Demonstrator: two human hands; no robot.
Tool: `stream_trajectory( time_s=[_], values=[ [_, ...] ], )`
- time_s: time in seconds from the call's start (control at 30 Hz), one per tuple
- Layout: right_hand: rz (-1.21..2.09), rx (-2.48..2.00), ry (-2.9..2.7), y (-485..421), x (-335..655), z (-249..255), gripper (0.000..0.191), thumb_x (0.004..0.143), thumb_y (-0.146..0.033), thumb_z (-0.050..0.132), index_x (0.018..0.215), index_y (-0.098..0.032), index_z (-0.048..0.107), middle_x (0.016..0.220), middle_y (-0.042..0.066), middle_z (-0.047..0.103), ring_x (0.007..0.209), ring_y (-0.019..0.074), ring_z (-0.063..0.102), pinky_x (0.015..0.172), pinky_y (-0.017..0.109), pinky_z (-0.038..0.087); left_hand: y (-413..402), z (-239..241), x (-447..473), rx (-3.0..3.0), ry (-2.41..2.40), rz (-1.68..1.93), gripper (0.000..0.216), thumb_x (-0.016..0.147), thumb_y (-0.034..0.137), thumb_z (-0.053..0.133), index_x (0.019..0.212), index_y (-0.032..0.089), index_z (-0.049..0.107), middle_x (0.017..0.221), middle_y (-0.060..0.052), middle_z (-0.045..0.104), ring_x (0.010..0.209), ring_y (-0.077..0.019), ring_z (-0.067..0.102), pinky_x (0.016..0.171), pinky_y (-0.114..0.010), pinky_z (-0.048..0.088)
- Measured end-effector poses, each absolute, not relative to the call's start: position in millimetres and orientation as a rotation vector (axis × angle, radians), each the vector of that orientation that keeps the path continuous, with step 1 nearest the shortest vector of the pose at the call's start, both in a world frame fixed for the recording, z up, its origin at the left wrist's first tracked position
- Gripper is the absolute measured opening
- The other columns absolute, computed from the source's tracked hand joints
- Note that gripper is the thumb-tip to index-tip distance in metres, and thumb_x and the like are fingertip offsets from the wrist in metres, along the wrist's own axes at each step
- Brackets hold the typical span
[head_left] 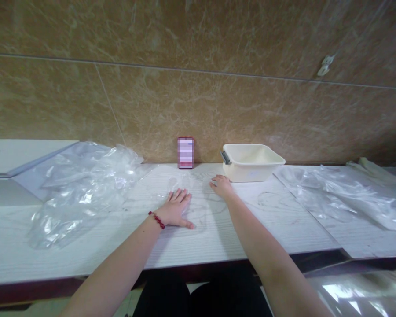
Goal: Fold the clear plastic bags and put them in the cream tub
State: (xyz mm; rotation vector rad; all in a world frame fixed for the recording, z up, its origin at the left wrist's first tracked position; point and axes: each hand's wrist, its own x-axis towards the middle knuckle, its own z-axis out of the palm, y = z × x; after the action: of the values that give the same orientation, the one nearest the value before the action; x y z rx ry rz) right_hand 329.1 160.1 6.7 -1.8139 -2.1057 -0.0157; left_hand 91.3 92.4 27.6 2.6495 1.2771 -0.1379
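My left hand [175, 209], with a red bead bracelet at the wrist, lies flat and palm down on a thin clear plastic sheet [198, 198] spread on the white table [218, 237]. My right hand [221, 185] rests palm down on the far part of the same sheet, just left of a cream plastic tub [252, 162]. Both hands have their fingers spread and hold nothing.
A crumpled pile of clear plastic bags [82, 185] lies at the left. More clear plastic [343, 193] covers the table at the right. A small pink box [185, 152] stands against the brown marble wall [198, 88]. The table's front edge is near my body.
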Motion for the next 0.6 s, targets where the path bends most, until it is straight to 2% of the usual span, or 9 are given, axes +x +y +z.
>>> stream_trajectory(
  time_s=[0.13, 0.23, 0.37, 0.5, 0.6],
  values=[
    [0.022, -1.776, -2.060, 160, 325, 7, 0.022, 0.074, -0.031, 0.048, 0.085, -0.017, 0.060, 0.094, 0.006, 0.058, 0.095, 0.0165, 0.047, 0.086, 0.029, 0.029, 83, 37, 99, 2.705, 1.160, -0.093, 0.100, 0.051, 0.074, 0.040, 0.131, 0.024, 0.009, 0.138, -0.012, 0.002, 0.123, -0.0330, -0.005, 0.095, -0.052, -0.001],
    [0.050, -1.783, -2.046, 160, 321, 8, 0.016, 0.074, -0.025, 0.046, 0.078, -0.018, 0.060, 0.090, 0.005, 0.058, 0.091, 0.0157, 0.048, 0.083, 0.028, 0.029, 75, 45, 106, 2.737, 1.006, -0.091, 0.086, 0.056, 0.072, 0.040, 0.129, 0.033, 0.016, 0.139, -0.007, 0.002, 0.123, -0.0330, -0.005, 0.094, -0.053, -0.001],
    [0.024, -1.810, -2.037, 160, 317, 9, 0.019, 0.076, -0.024, 0.042, 0.084, -0.018, 0.058, 0.090, 0.006, 0.058, 0.089, 0.0167, 0.048, 0.082, 0.029, 0.030, 70, 52, 111, 2.723, 0.844, -0.100, 0.071, 0.061, 0.069, 0.038, 0.123, 0.038, 0.028, 0.139, -0.003, 0.004, 0.123, -0.0333, -0.003, 0.093, -0.054, -0.002],
    [-0.033, -1.909, -1.985, 158, 319, 7, 0.030, 0.074, -0.034, 0.046, 0.096, -0.016, 0.056, 0.097, 0.011, 0.055, 0.094, 0.0220, 0.045, 0.082, 0.034, 0.029, 69, 53, 112, 2.696, 0.753, -0.068, 0.061, 0.064, 0.067, 0.037, 0.119, 0.040, 0.036, 0.139, -0.001, 0.006, 0.123, -0.0325, -0.003, 0.094, -0.054, -0.002],
    [-0.049, -1.922, -1.996, 157, 320, 7, 0.030, 0.073, -0.035, 0.046, 0.094, -0.016, 0.057, 0.098, 0.012, 0.054, 0.096, 0.0233, 0.044, 0.083, 0.035, 0.028, 68, 54, 112, 2.678, 0.715, -0.042, 0.058, 0.065, 0.065, 0.038, 0.117, 0.039, 0.039, 0.139, 0.000, 0.007, 0.123, -0.0323, -0.002, 0.094, -0.053, -0.003]
  ],
)
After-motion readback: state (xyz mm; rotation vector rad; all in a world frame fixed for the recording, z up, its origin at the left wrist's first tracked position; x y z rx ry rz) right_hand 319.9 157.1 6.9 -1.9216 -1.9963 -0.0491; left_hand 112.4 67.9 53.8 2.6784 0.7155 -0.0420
